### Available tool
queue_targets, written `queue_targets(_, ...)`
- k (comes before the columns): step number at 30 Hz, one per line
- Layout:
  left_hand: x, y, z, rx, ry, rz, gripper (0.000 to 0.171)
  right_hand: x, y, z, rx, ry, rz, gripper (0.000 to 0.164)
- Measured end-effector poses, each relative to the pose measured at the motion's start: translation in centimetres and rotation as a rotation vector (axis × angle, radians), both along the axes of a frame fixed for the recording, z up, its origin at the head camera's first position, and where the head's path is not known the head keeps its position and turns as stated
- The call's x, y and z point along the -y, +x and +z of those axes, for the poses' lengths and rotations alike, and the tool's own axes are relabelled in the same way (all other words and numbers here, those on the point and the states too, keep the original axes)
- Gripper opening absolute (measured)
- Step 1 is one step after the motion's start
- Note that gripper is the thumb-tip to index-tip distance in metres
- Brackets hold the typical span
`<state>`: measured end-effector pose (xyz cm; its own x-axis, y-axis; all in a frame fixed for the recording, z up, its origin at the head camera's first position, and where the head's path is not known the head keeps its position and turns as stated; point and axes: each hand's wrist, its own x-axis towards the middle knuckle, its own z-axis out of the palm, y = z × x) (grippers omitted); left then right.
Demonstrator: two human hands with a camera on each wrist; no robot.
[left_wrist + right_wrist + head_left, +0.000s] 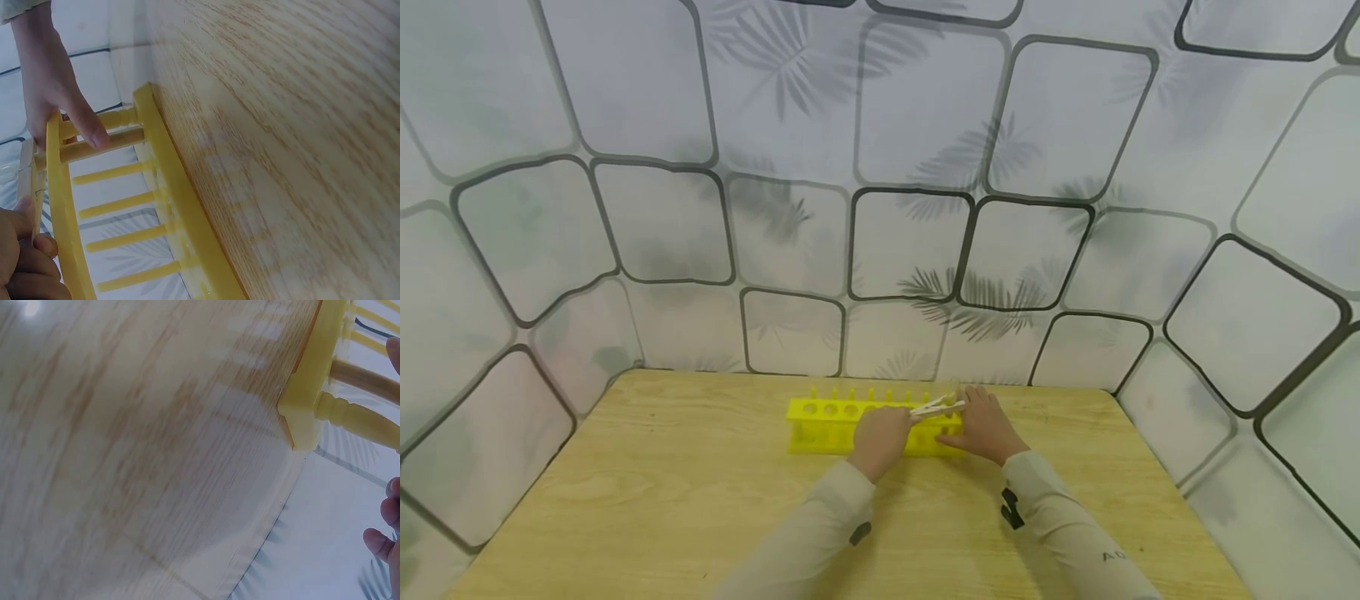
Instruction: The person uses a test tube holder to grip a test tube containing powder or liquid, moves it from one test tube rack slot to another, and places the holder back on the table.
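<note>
A yellow test tube rack [820, 447] stands on the table, a row of holes along its top and pegs at the back. My left hand [880, 435] grips a pale wooden test tube holder [936, 408] by its handle, its far end over the rack's right part. My right hand [988, 425] holds that right end, thumb in front and fingers at the top and behind. In the left wrist view, a tan tube [119, 140] stands in the rack near the right thumb. The right wrist view shows the rack's end foot [303, 415] and only some fingertips.
The light wood table [647, 483] spreads around the rack on both sides and in front. A patterned curtain wall [797, 242] rises behind the table's back edge and along the sides.
</note>
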<state>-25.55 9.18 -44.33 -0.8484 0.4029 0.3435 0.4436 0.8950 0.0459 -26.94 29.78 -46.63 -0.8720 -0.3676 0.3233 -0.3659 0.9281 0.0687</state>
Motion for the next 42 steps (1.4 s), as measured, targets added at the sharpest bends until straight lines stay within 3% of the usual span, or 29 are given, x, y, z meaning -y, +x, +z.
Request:
queue_targets(12,-0.29,-0.20,-0.22,0.065,0.001,0.005,0.041,-0.08,0.07,0.27,-0.037,0.029,0.036,0.081)
queue_targets(24,0.03,0.03,-0.15,-0.034,0.005,-0.035,0.043,-0.14,-0.13,-0.05,0.007,-0.001,0.016,0.084)
queue_targets(35,0.22,0.25,0.35,-0.061,-0.053,-0.028,0.046,0.06,-0.01,0.10,0.060,-0.040,-0.007,0.085)
queue_targets(42,0.31,0.10,0.42,-0.093,-0.052,-0.032,0.046,0.05,0.00,0.00,0.034,-0.040,0.000,0.085)
